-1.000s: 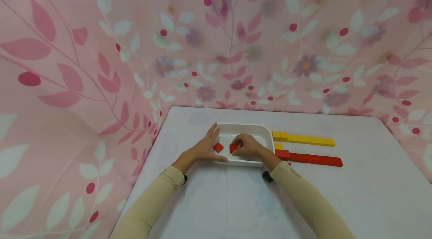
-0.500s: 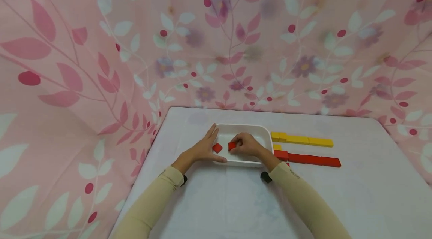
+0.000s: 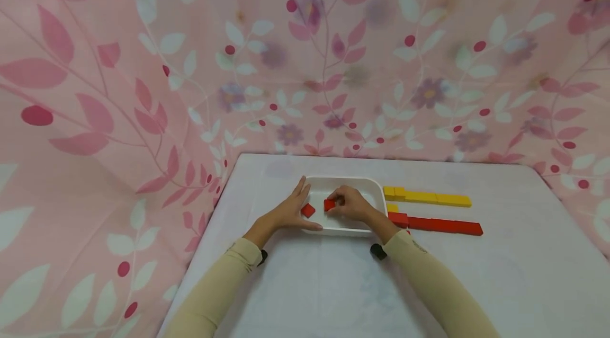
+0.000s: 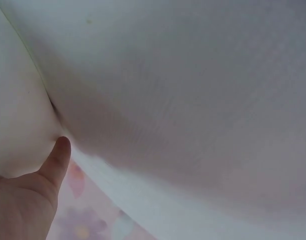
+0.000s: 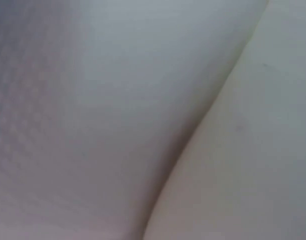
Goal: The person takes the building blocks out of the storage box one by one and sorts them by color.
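A white tray [image 3: 345, 232] sits on the table in the head view. My left hand [image 3: 286, 212] spans its left end with straight, spread fingers, the thumb along the near rim. In the left wrist view the left thumb [image 4: 54, 167] touches the tray's pale outer wall [image 4: 18, 100]. Inside the tray, my right hand [image 3: 351, 204] pinches a small red block [image 3: 329, 205] between thumb and curled fingers. A second red block [image 3: 308, 211] lies turned at an angle beside the left hand. The right wrist view shows the tray's wall [image 5: 243, 150], with the hand out of sight.
Right of the tray run a row of yellow blocks [image 3: 436, 198] and a row of red blocks [image 3: 443, 225]. Another yellow block [image 3: 392, 207] lies between them, partly hidden. The white-covered table [image 3: 314, 290] meets a pink floral curtain [image 3: 333, 62] at its back edge.
The right hand keeps its pinch on the red block, which has shifted only slightly within the tray. The left hand stays at the tray's left end.
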Available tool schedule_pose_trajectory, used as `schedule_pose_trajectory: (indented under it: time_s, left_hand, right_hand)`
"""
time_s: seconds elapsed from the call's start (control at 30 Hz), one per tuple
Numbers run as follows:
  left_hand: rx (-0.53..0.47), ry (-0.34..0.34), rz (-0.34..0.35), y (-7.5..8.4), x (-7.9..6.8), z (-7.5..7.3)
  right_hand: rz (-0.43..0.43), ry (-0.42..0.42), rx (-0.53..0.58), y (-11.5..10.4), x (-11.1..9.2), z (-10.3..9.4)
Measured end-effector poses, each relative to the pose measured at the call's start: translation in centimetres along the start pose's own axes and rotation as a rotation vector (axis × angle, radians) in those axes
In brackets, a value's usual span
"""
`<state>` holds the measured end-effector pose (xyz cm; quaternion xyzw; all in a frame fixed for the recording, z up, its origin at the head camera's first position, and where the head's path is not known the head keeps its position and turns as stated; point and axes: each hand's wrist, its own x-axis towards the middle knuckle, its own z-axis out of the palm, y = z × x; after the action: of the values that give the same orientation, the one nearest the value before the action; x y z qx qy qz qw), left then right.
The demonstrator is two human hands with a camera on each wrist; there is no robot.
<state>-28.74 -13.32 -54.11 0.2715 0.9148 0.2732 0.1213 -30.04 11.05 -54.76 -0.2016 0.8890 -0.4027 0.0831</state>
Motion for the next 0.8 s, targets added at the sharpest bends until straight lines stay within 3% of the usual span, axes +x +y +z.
schedule_pose_trajectory:
  time_s: [0.3, 0.47, 0.6, 0.8]
  left_hand:
    - [-0.025, -0.009, -0.002, -0.1, 0.3, 0.2]
    - [-0.001, -0.007, -0.017, -0.3, 0.6, -0.3]
    - [0.005, -0.001, -0.023, -0.5, 0.7, -0.5]
    - [-0.01, -0.014, -0.009, -0.8, 0.7, -0.4]
  right_hand:
    - [0.017, 0.103, 0.036, -0.2, -0.6, -0.8]
    - [-0.03, 0.145, -0.003, -1.3, -1.2, -2.3]
    - [-0.078, 0.161, -0.017, -2.1, -2.5, -3.9]
    - [-0.053, 0.174, 0.017, -1.7, -5.2, -5.8]
